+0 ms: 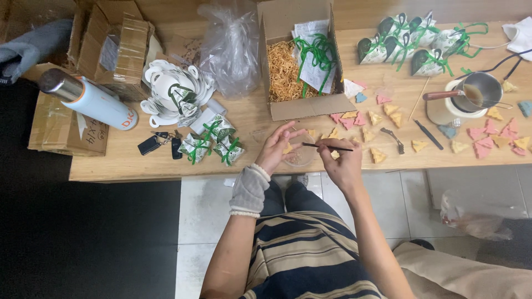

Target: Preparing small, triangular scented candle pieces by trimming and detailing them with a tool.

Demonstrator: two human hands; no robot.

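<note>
My left hand (275,148), with a grey wrist sleeve, holds a small yellow triangular piece (287,148) over a clear shallow dish (302,158) at the table's front edge. My right hand (342,163) grips a thin dark stick (327,147) that points left toward the yellow piece. Several pink, yellow and blue triangular pieces (377,155) lie scattered on the wooden table (122,160) to the right of my hands.
An open cardboard box (302,108) holds shredded paper and green ribbon. Wrapped triangular packets (213,141) with green ribbon lie left and at the back right. A flask (91,99), keys (160,144), white cups (174,91), a plastic bag (230,50), a metal pot (482,91) and tweezers (428,134) stand around.
</note>
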